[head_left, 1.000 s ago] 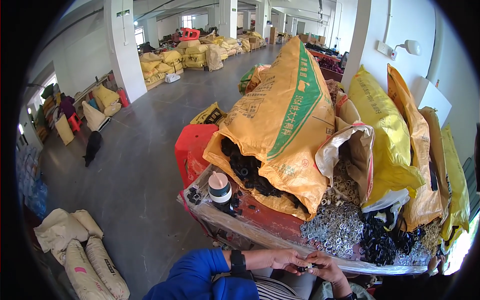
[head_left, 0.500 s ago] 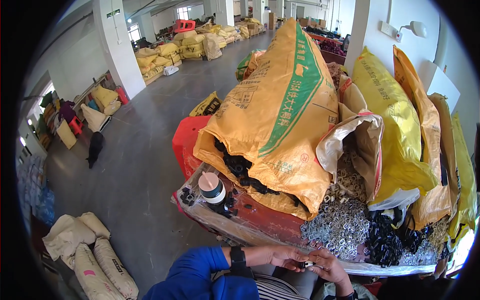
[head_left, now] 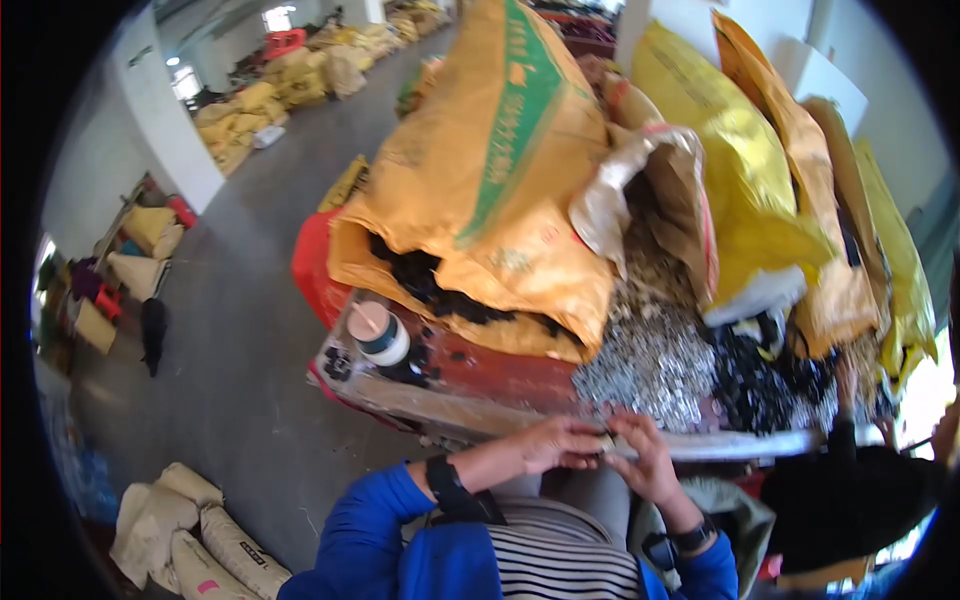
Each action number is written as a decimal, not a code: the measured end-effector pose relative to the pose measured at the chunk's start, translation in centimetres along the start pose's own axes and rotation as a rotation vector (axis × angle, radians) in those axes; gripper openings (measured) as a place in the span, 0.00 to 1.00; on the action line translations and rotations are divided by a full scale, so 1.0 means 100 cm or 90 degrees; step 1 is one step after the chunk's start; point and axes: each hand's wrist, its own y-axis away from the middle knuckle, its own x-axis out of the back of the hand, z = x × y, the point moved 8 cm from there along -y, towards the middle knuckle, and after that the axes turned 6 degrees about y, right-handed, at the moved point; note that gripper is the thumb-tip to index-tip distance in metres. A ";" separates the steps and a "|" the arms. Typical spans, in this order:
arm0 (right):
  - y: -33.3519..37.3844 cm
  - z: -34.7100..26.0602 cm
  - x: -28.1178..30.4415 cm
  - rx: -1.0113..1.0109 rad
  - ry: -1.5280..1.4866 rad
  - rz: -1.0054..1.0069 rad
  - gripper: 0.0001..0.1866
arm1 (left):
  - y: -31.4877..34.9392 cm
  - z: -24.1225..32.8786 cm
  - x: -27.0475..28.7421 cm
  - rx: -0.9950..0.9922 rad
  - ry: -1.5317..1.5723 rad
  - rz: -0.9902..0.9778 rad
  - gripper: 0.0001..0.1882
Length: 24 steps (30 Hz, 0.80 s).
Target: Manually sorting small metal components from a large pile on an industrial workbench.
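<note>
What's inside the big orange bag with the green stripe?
Lots of black pieces show at the open mouth of the orange bag, too blurry to name. Deeper in, the bag's own sides cover everything, so I can't tell.

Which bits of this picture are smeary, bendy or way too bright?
In the head view, blur smears the loose pile of silver metal pieces and softens the bare left hand and bare right hand; head view: the white square pillar leans over near the picture's curved edge; head view: glare whitens a far-right patch below the upright yellow woven sack.
</note>
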 end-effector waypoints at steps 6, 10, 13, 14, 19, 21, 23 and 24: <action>0.003 -0.006 0.008 -0.036 0.009 0.092 0.13 | 0.008 0.007 -0.006 -0.017 0.026 0.001 0.15; 0.004 0.002 0.004 -0.040 -0.056 0.098 0.12 | 0.006 0.006 -0.005 -0.002 0.093 -0.006 0.13; 0.002 0.012 0.001 -0.078 -0.100 0.090 0.11 | -0.002 0.004 0.003 -0.002 0.096 0.021 0.13; 0.002 0.016 0.000 -0.084 -0.103 0.085 0.11 | -0.004 0.003 0.005 -0.002 0.093 0.032 0.13; -0.003 0.039 -0.011 -0.122 -0.194 0.054 0.08 | -0.013 0.001 0.015 0.008 0.090 0.049 0.13; -0.004 0.049 -0.016 -0.150 -0.301 0.034 0.07 | -0.015 0.003 0.017 0.010 0.095 0.051 0.13; -0.005 0.050 -0.016 -0.147 -0.295 0.025 0.07 | -0.016 0.002 0.017 0.014 0.098 0.051 0.13; -0.006 0.050 -0.016 -0.139 -0.290 0.017 0.07 | -0.016 0.002 0.017 0.015 0.103 0.049 0.13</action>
